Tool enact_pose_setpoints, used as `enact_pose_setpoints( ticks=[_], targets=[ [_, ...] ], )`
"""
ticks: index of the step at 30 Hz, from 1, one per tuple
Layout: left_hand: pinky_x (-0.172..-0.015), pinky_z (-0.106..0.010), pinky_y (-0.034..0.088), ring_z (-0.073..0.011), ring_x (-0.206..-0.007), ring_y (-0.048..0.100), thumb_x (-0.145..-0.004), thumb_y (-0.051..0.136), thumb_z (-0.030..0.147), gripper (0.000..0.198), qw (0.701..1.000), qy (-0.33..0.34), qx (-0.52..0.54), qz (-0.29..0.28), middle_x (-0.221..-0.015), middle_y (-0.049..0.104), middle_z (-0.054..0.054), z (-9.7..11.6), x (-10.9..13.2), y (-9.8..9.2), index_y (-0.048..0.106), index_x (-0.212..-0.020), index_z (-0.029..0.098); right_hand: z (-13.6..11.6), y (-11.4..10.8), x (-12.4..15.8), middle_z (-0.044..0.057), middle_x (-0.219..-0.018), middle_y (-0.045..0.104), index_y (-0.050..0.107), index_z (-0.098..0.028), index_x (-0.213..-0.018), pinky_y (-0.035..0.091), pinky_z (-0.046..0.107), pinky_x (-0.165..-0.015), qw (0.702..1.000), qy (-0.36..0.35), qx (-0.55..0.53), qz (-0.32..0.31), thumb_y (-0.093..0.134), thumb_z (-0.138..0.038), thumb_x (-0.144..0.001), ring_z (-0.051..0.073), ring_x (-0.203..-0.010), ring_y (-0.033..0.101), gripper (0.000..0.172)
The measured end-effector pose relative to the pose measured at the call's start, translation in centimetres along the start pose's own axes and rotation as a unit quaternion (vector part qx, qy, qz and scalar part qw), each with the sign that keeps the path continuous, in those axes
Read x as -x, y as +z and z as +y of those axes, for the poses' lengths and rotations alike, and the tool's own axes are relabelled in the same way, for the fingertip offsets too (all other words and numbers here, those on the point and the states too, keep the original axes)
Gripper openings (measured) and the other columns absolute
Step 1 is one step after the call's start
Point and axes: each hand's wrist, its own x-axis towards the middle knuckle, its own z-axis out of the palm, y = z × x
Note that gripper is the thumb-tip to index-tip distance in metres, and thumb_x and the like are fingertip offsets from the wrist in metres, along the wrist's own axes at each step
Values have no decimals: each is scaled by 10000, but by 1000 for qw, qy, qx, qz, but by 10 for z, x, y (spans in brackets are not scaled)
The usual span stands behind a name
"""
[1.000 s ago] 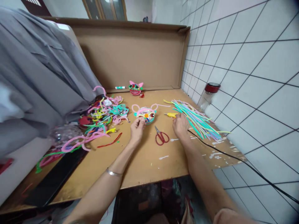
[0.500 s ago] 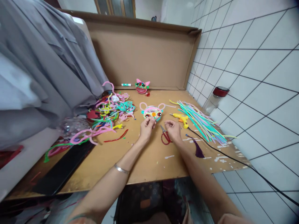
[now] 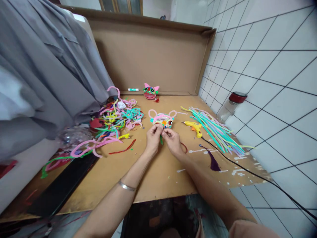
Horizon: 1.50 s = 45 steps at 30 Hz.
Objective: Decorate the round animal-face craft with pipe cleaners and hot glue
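My left hand (image 3: 154, 135) and my right hand (image 3: 172, 139) meet at the fingertips, both closed in a pinch. Between them hangs a short green pipe cleaner (image 3: 161, 140), mostly hidden by the fingers. Just beyond lies a colourful animal head (image 3: 162, 118) with pink loop ears, an orange middle and a dark red eye; my left hand covers its lower left part. Under my right hand, red-handled scissors (image 3: 184, 147) show only part of a handle loop. To the right of that hand rests a yellow glue gun (image 3: 194, 127).
A tangle of coloured pipe cleaners (image 3: 116, 115) lies left, straight ones (image 3: 214, 129) right. A finished-looking animal head (image 3: 150, 92) and a glue stick (image 3: 133, 89) stand by the cardboard wall (image 3: 153, 59). A purple tassel (image 3: 214, 162), black cord (image 3: 237, 168) and lidded jar (image 3: 229, 107) are right.
My right hand has moved left to meet my left hand, now covering most of the scissors. A green piece has come into sight between the fingers. The view has shifted slightly.
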Motion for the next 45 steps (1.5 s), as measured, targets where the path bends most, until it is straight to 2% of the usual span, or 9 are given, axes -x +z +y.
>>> enact_pose_setpoints(
  ticks=[9,13,17,21,26,30,33,39,45],
  targets=[
    [-536,-221,390,-92,-558,474,-616,795,428,332,998,-50,-20,-31,-659,596,24,1,1,-3,670,-768,161,5,-8,1,-68,-548,447,510,-215,-662,348,204,-481,994,53,-87,-35,633,-529,-759,81,-490,420,351],
    [-581,-221,430,-97,-602,519,-593,806,375,296,999,-40,-27,-23,-693,633,12,4,0,-6,678,-746,156,2,-8,0,-61,-606,528,536,-219,-740,400,200,-486,994,50,-98,-24,679,-478,-710,81,-502,499,297],
    [-601,-234,455,-105,-600,532,-597,802,380,285,998,-41,-44,-25,-647,620,20,4,1,-11,675,-722,157,2,-8,0,-53,-627,572,562,-223,-756,442,209,-505,996,48,-75,-23,688,-426,-675,94,-529,544,252],
    [-624,-243,466,-110,-606,550,-573,822,393,311,997,-38,-59,-31,-647,640,16,0,1,-17,690,-724,155,7,-8,3,-38,-610,578,594,-221,-749,451,231,-537,999,10,-5,-30,602,-416,-757,115,-549,561,196],
    [-668,-247,472,-113,-640,575,-585,827,447,348,999,-27,-33,14,-699,688,-5,-5,5,-20,706,-735,158,11,-11,5,40,-828,650,648,-204,-768,497,282,-733,992,-78,61,81,567,-387,-813,166,-801,611,205],
    [-667,-262,484,-130,-644,602,-557,846,485,402,999,-43,-21,20,-717,717,-24,-4,4,-25,716,-756,160,16,-8,4,15,-737,664,647,-204,-819,505,279,-680,992,-18,4,128,616,-427,-782,153,-696,596,228],
    [-671,-270,486,-134,-630,610,-526,861,500,438,998,-63,-9,12,-679,707,-14,-4,2,-28,713,-763,163,15,-2,8,7,-736,682,658,-201,-863,508,264,-647,993,-5,-38,108,666,-400,-745,141,-667,609,231],
    [-640,-254,463,-120,-604,587,-498,883,469,432,996,-85,22,-9,-635,673,1,-2,0,-30,697,-734,158,8,-1,12,-11,-652,621,637,-210,-807,467,255,-570,998,-3,-18,57,651,-432,-771,129,-592,561,226],
    [-545,-211,390,-76,-530,507,-568,846,467,404,996,-60,33,49,-606,617,28,5,-12,-40,657,-745,157,1,-12,-2,-21,-657,623,559,-226,-796,493,270,-602,983,87,-160,-20,699,-481,-716,131,-595,584,301]
  ],
)
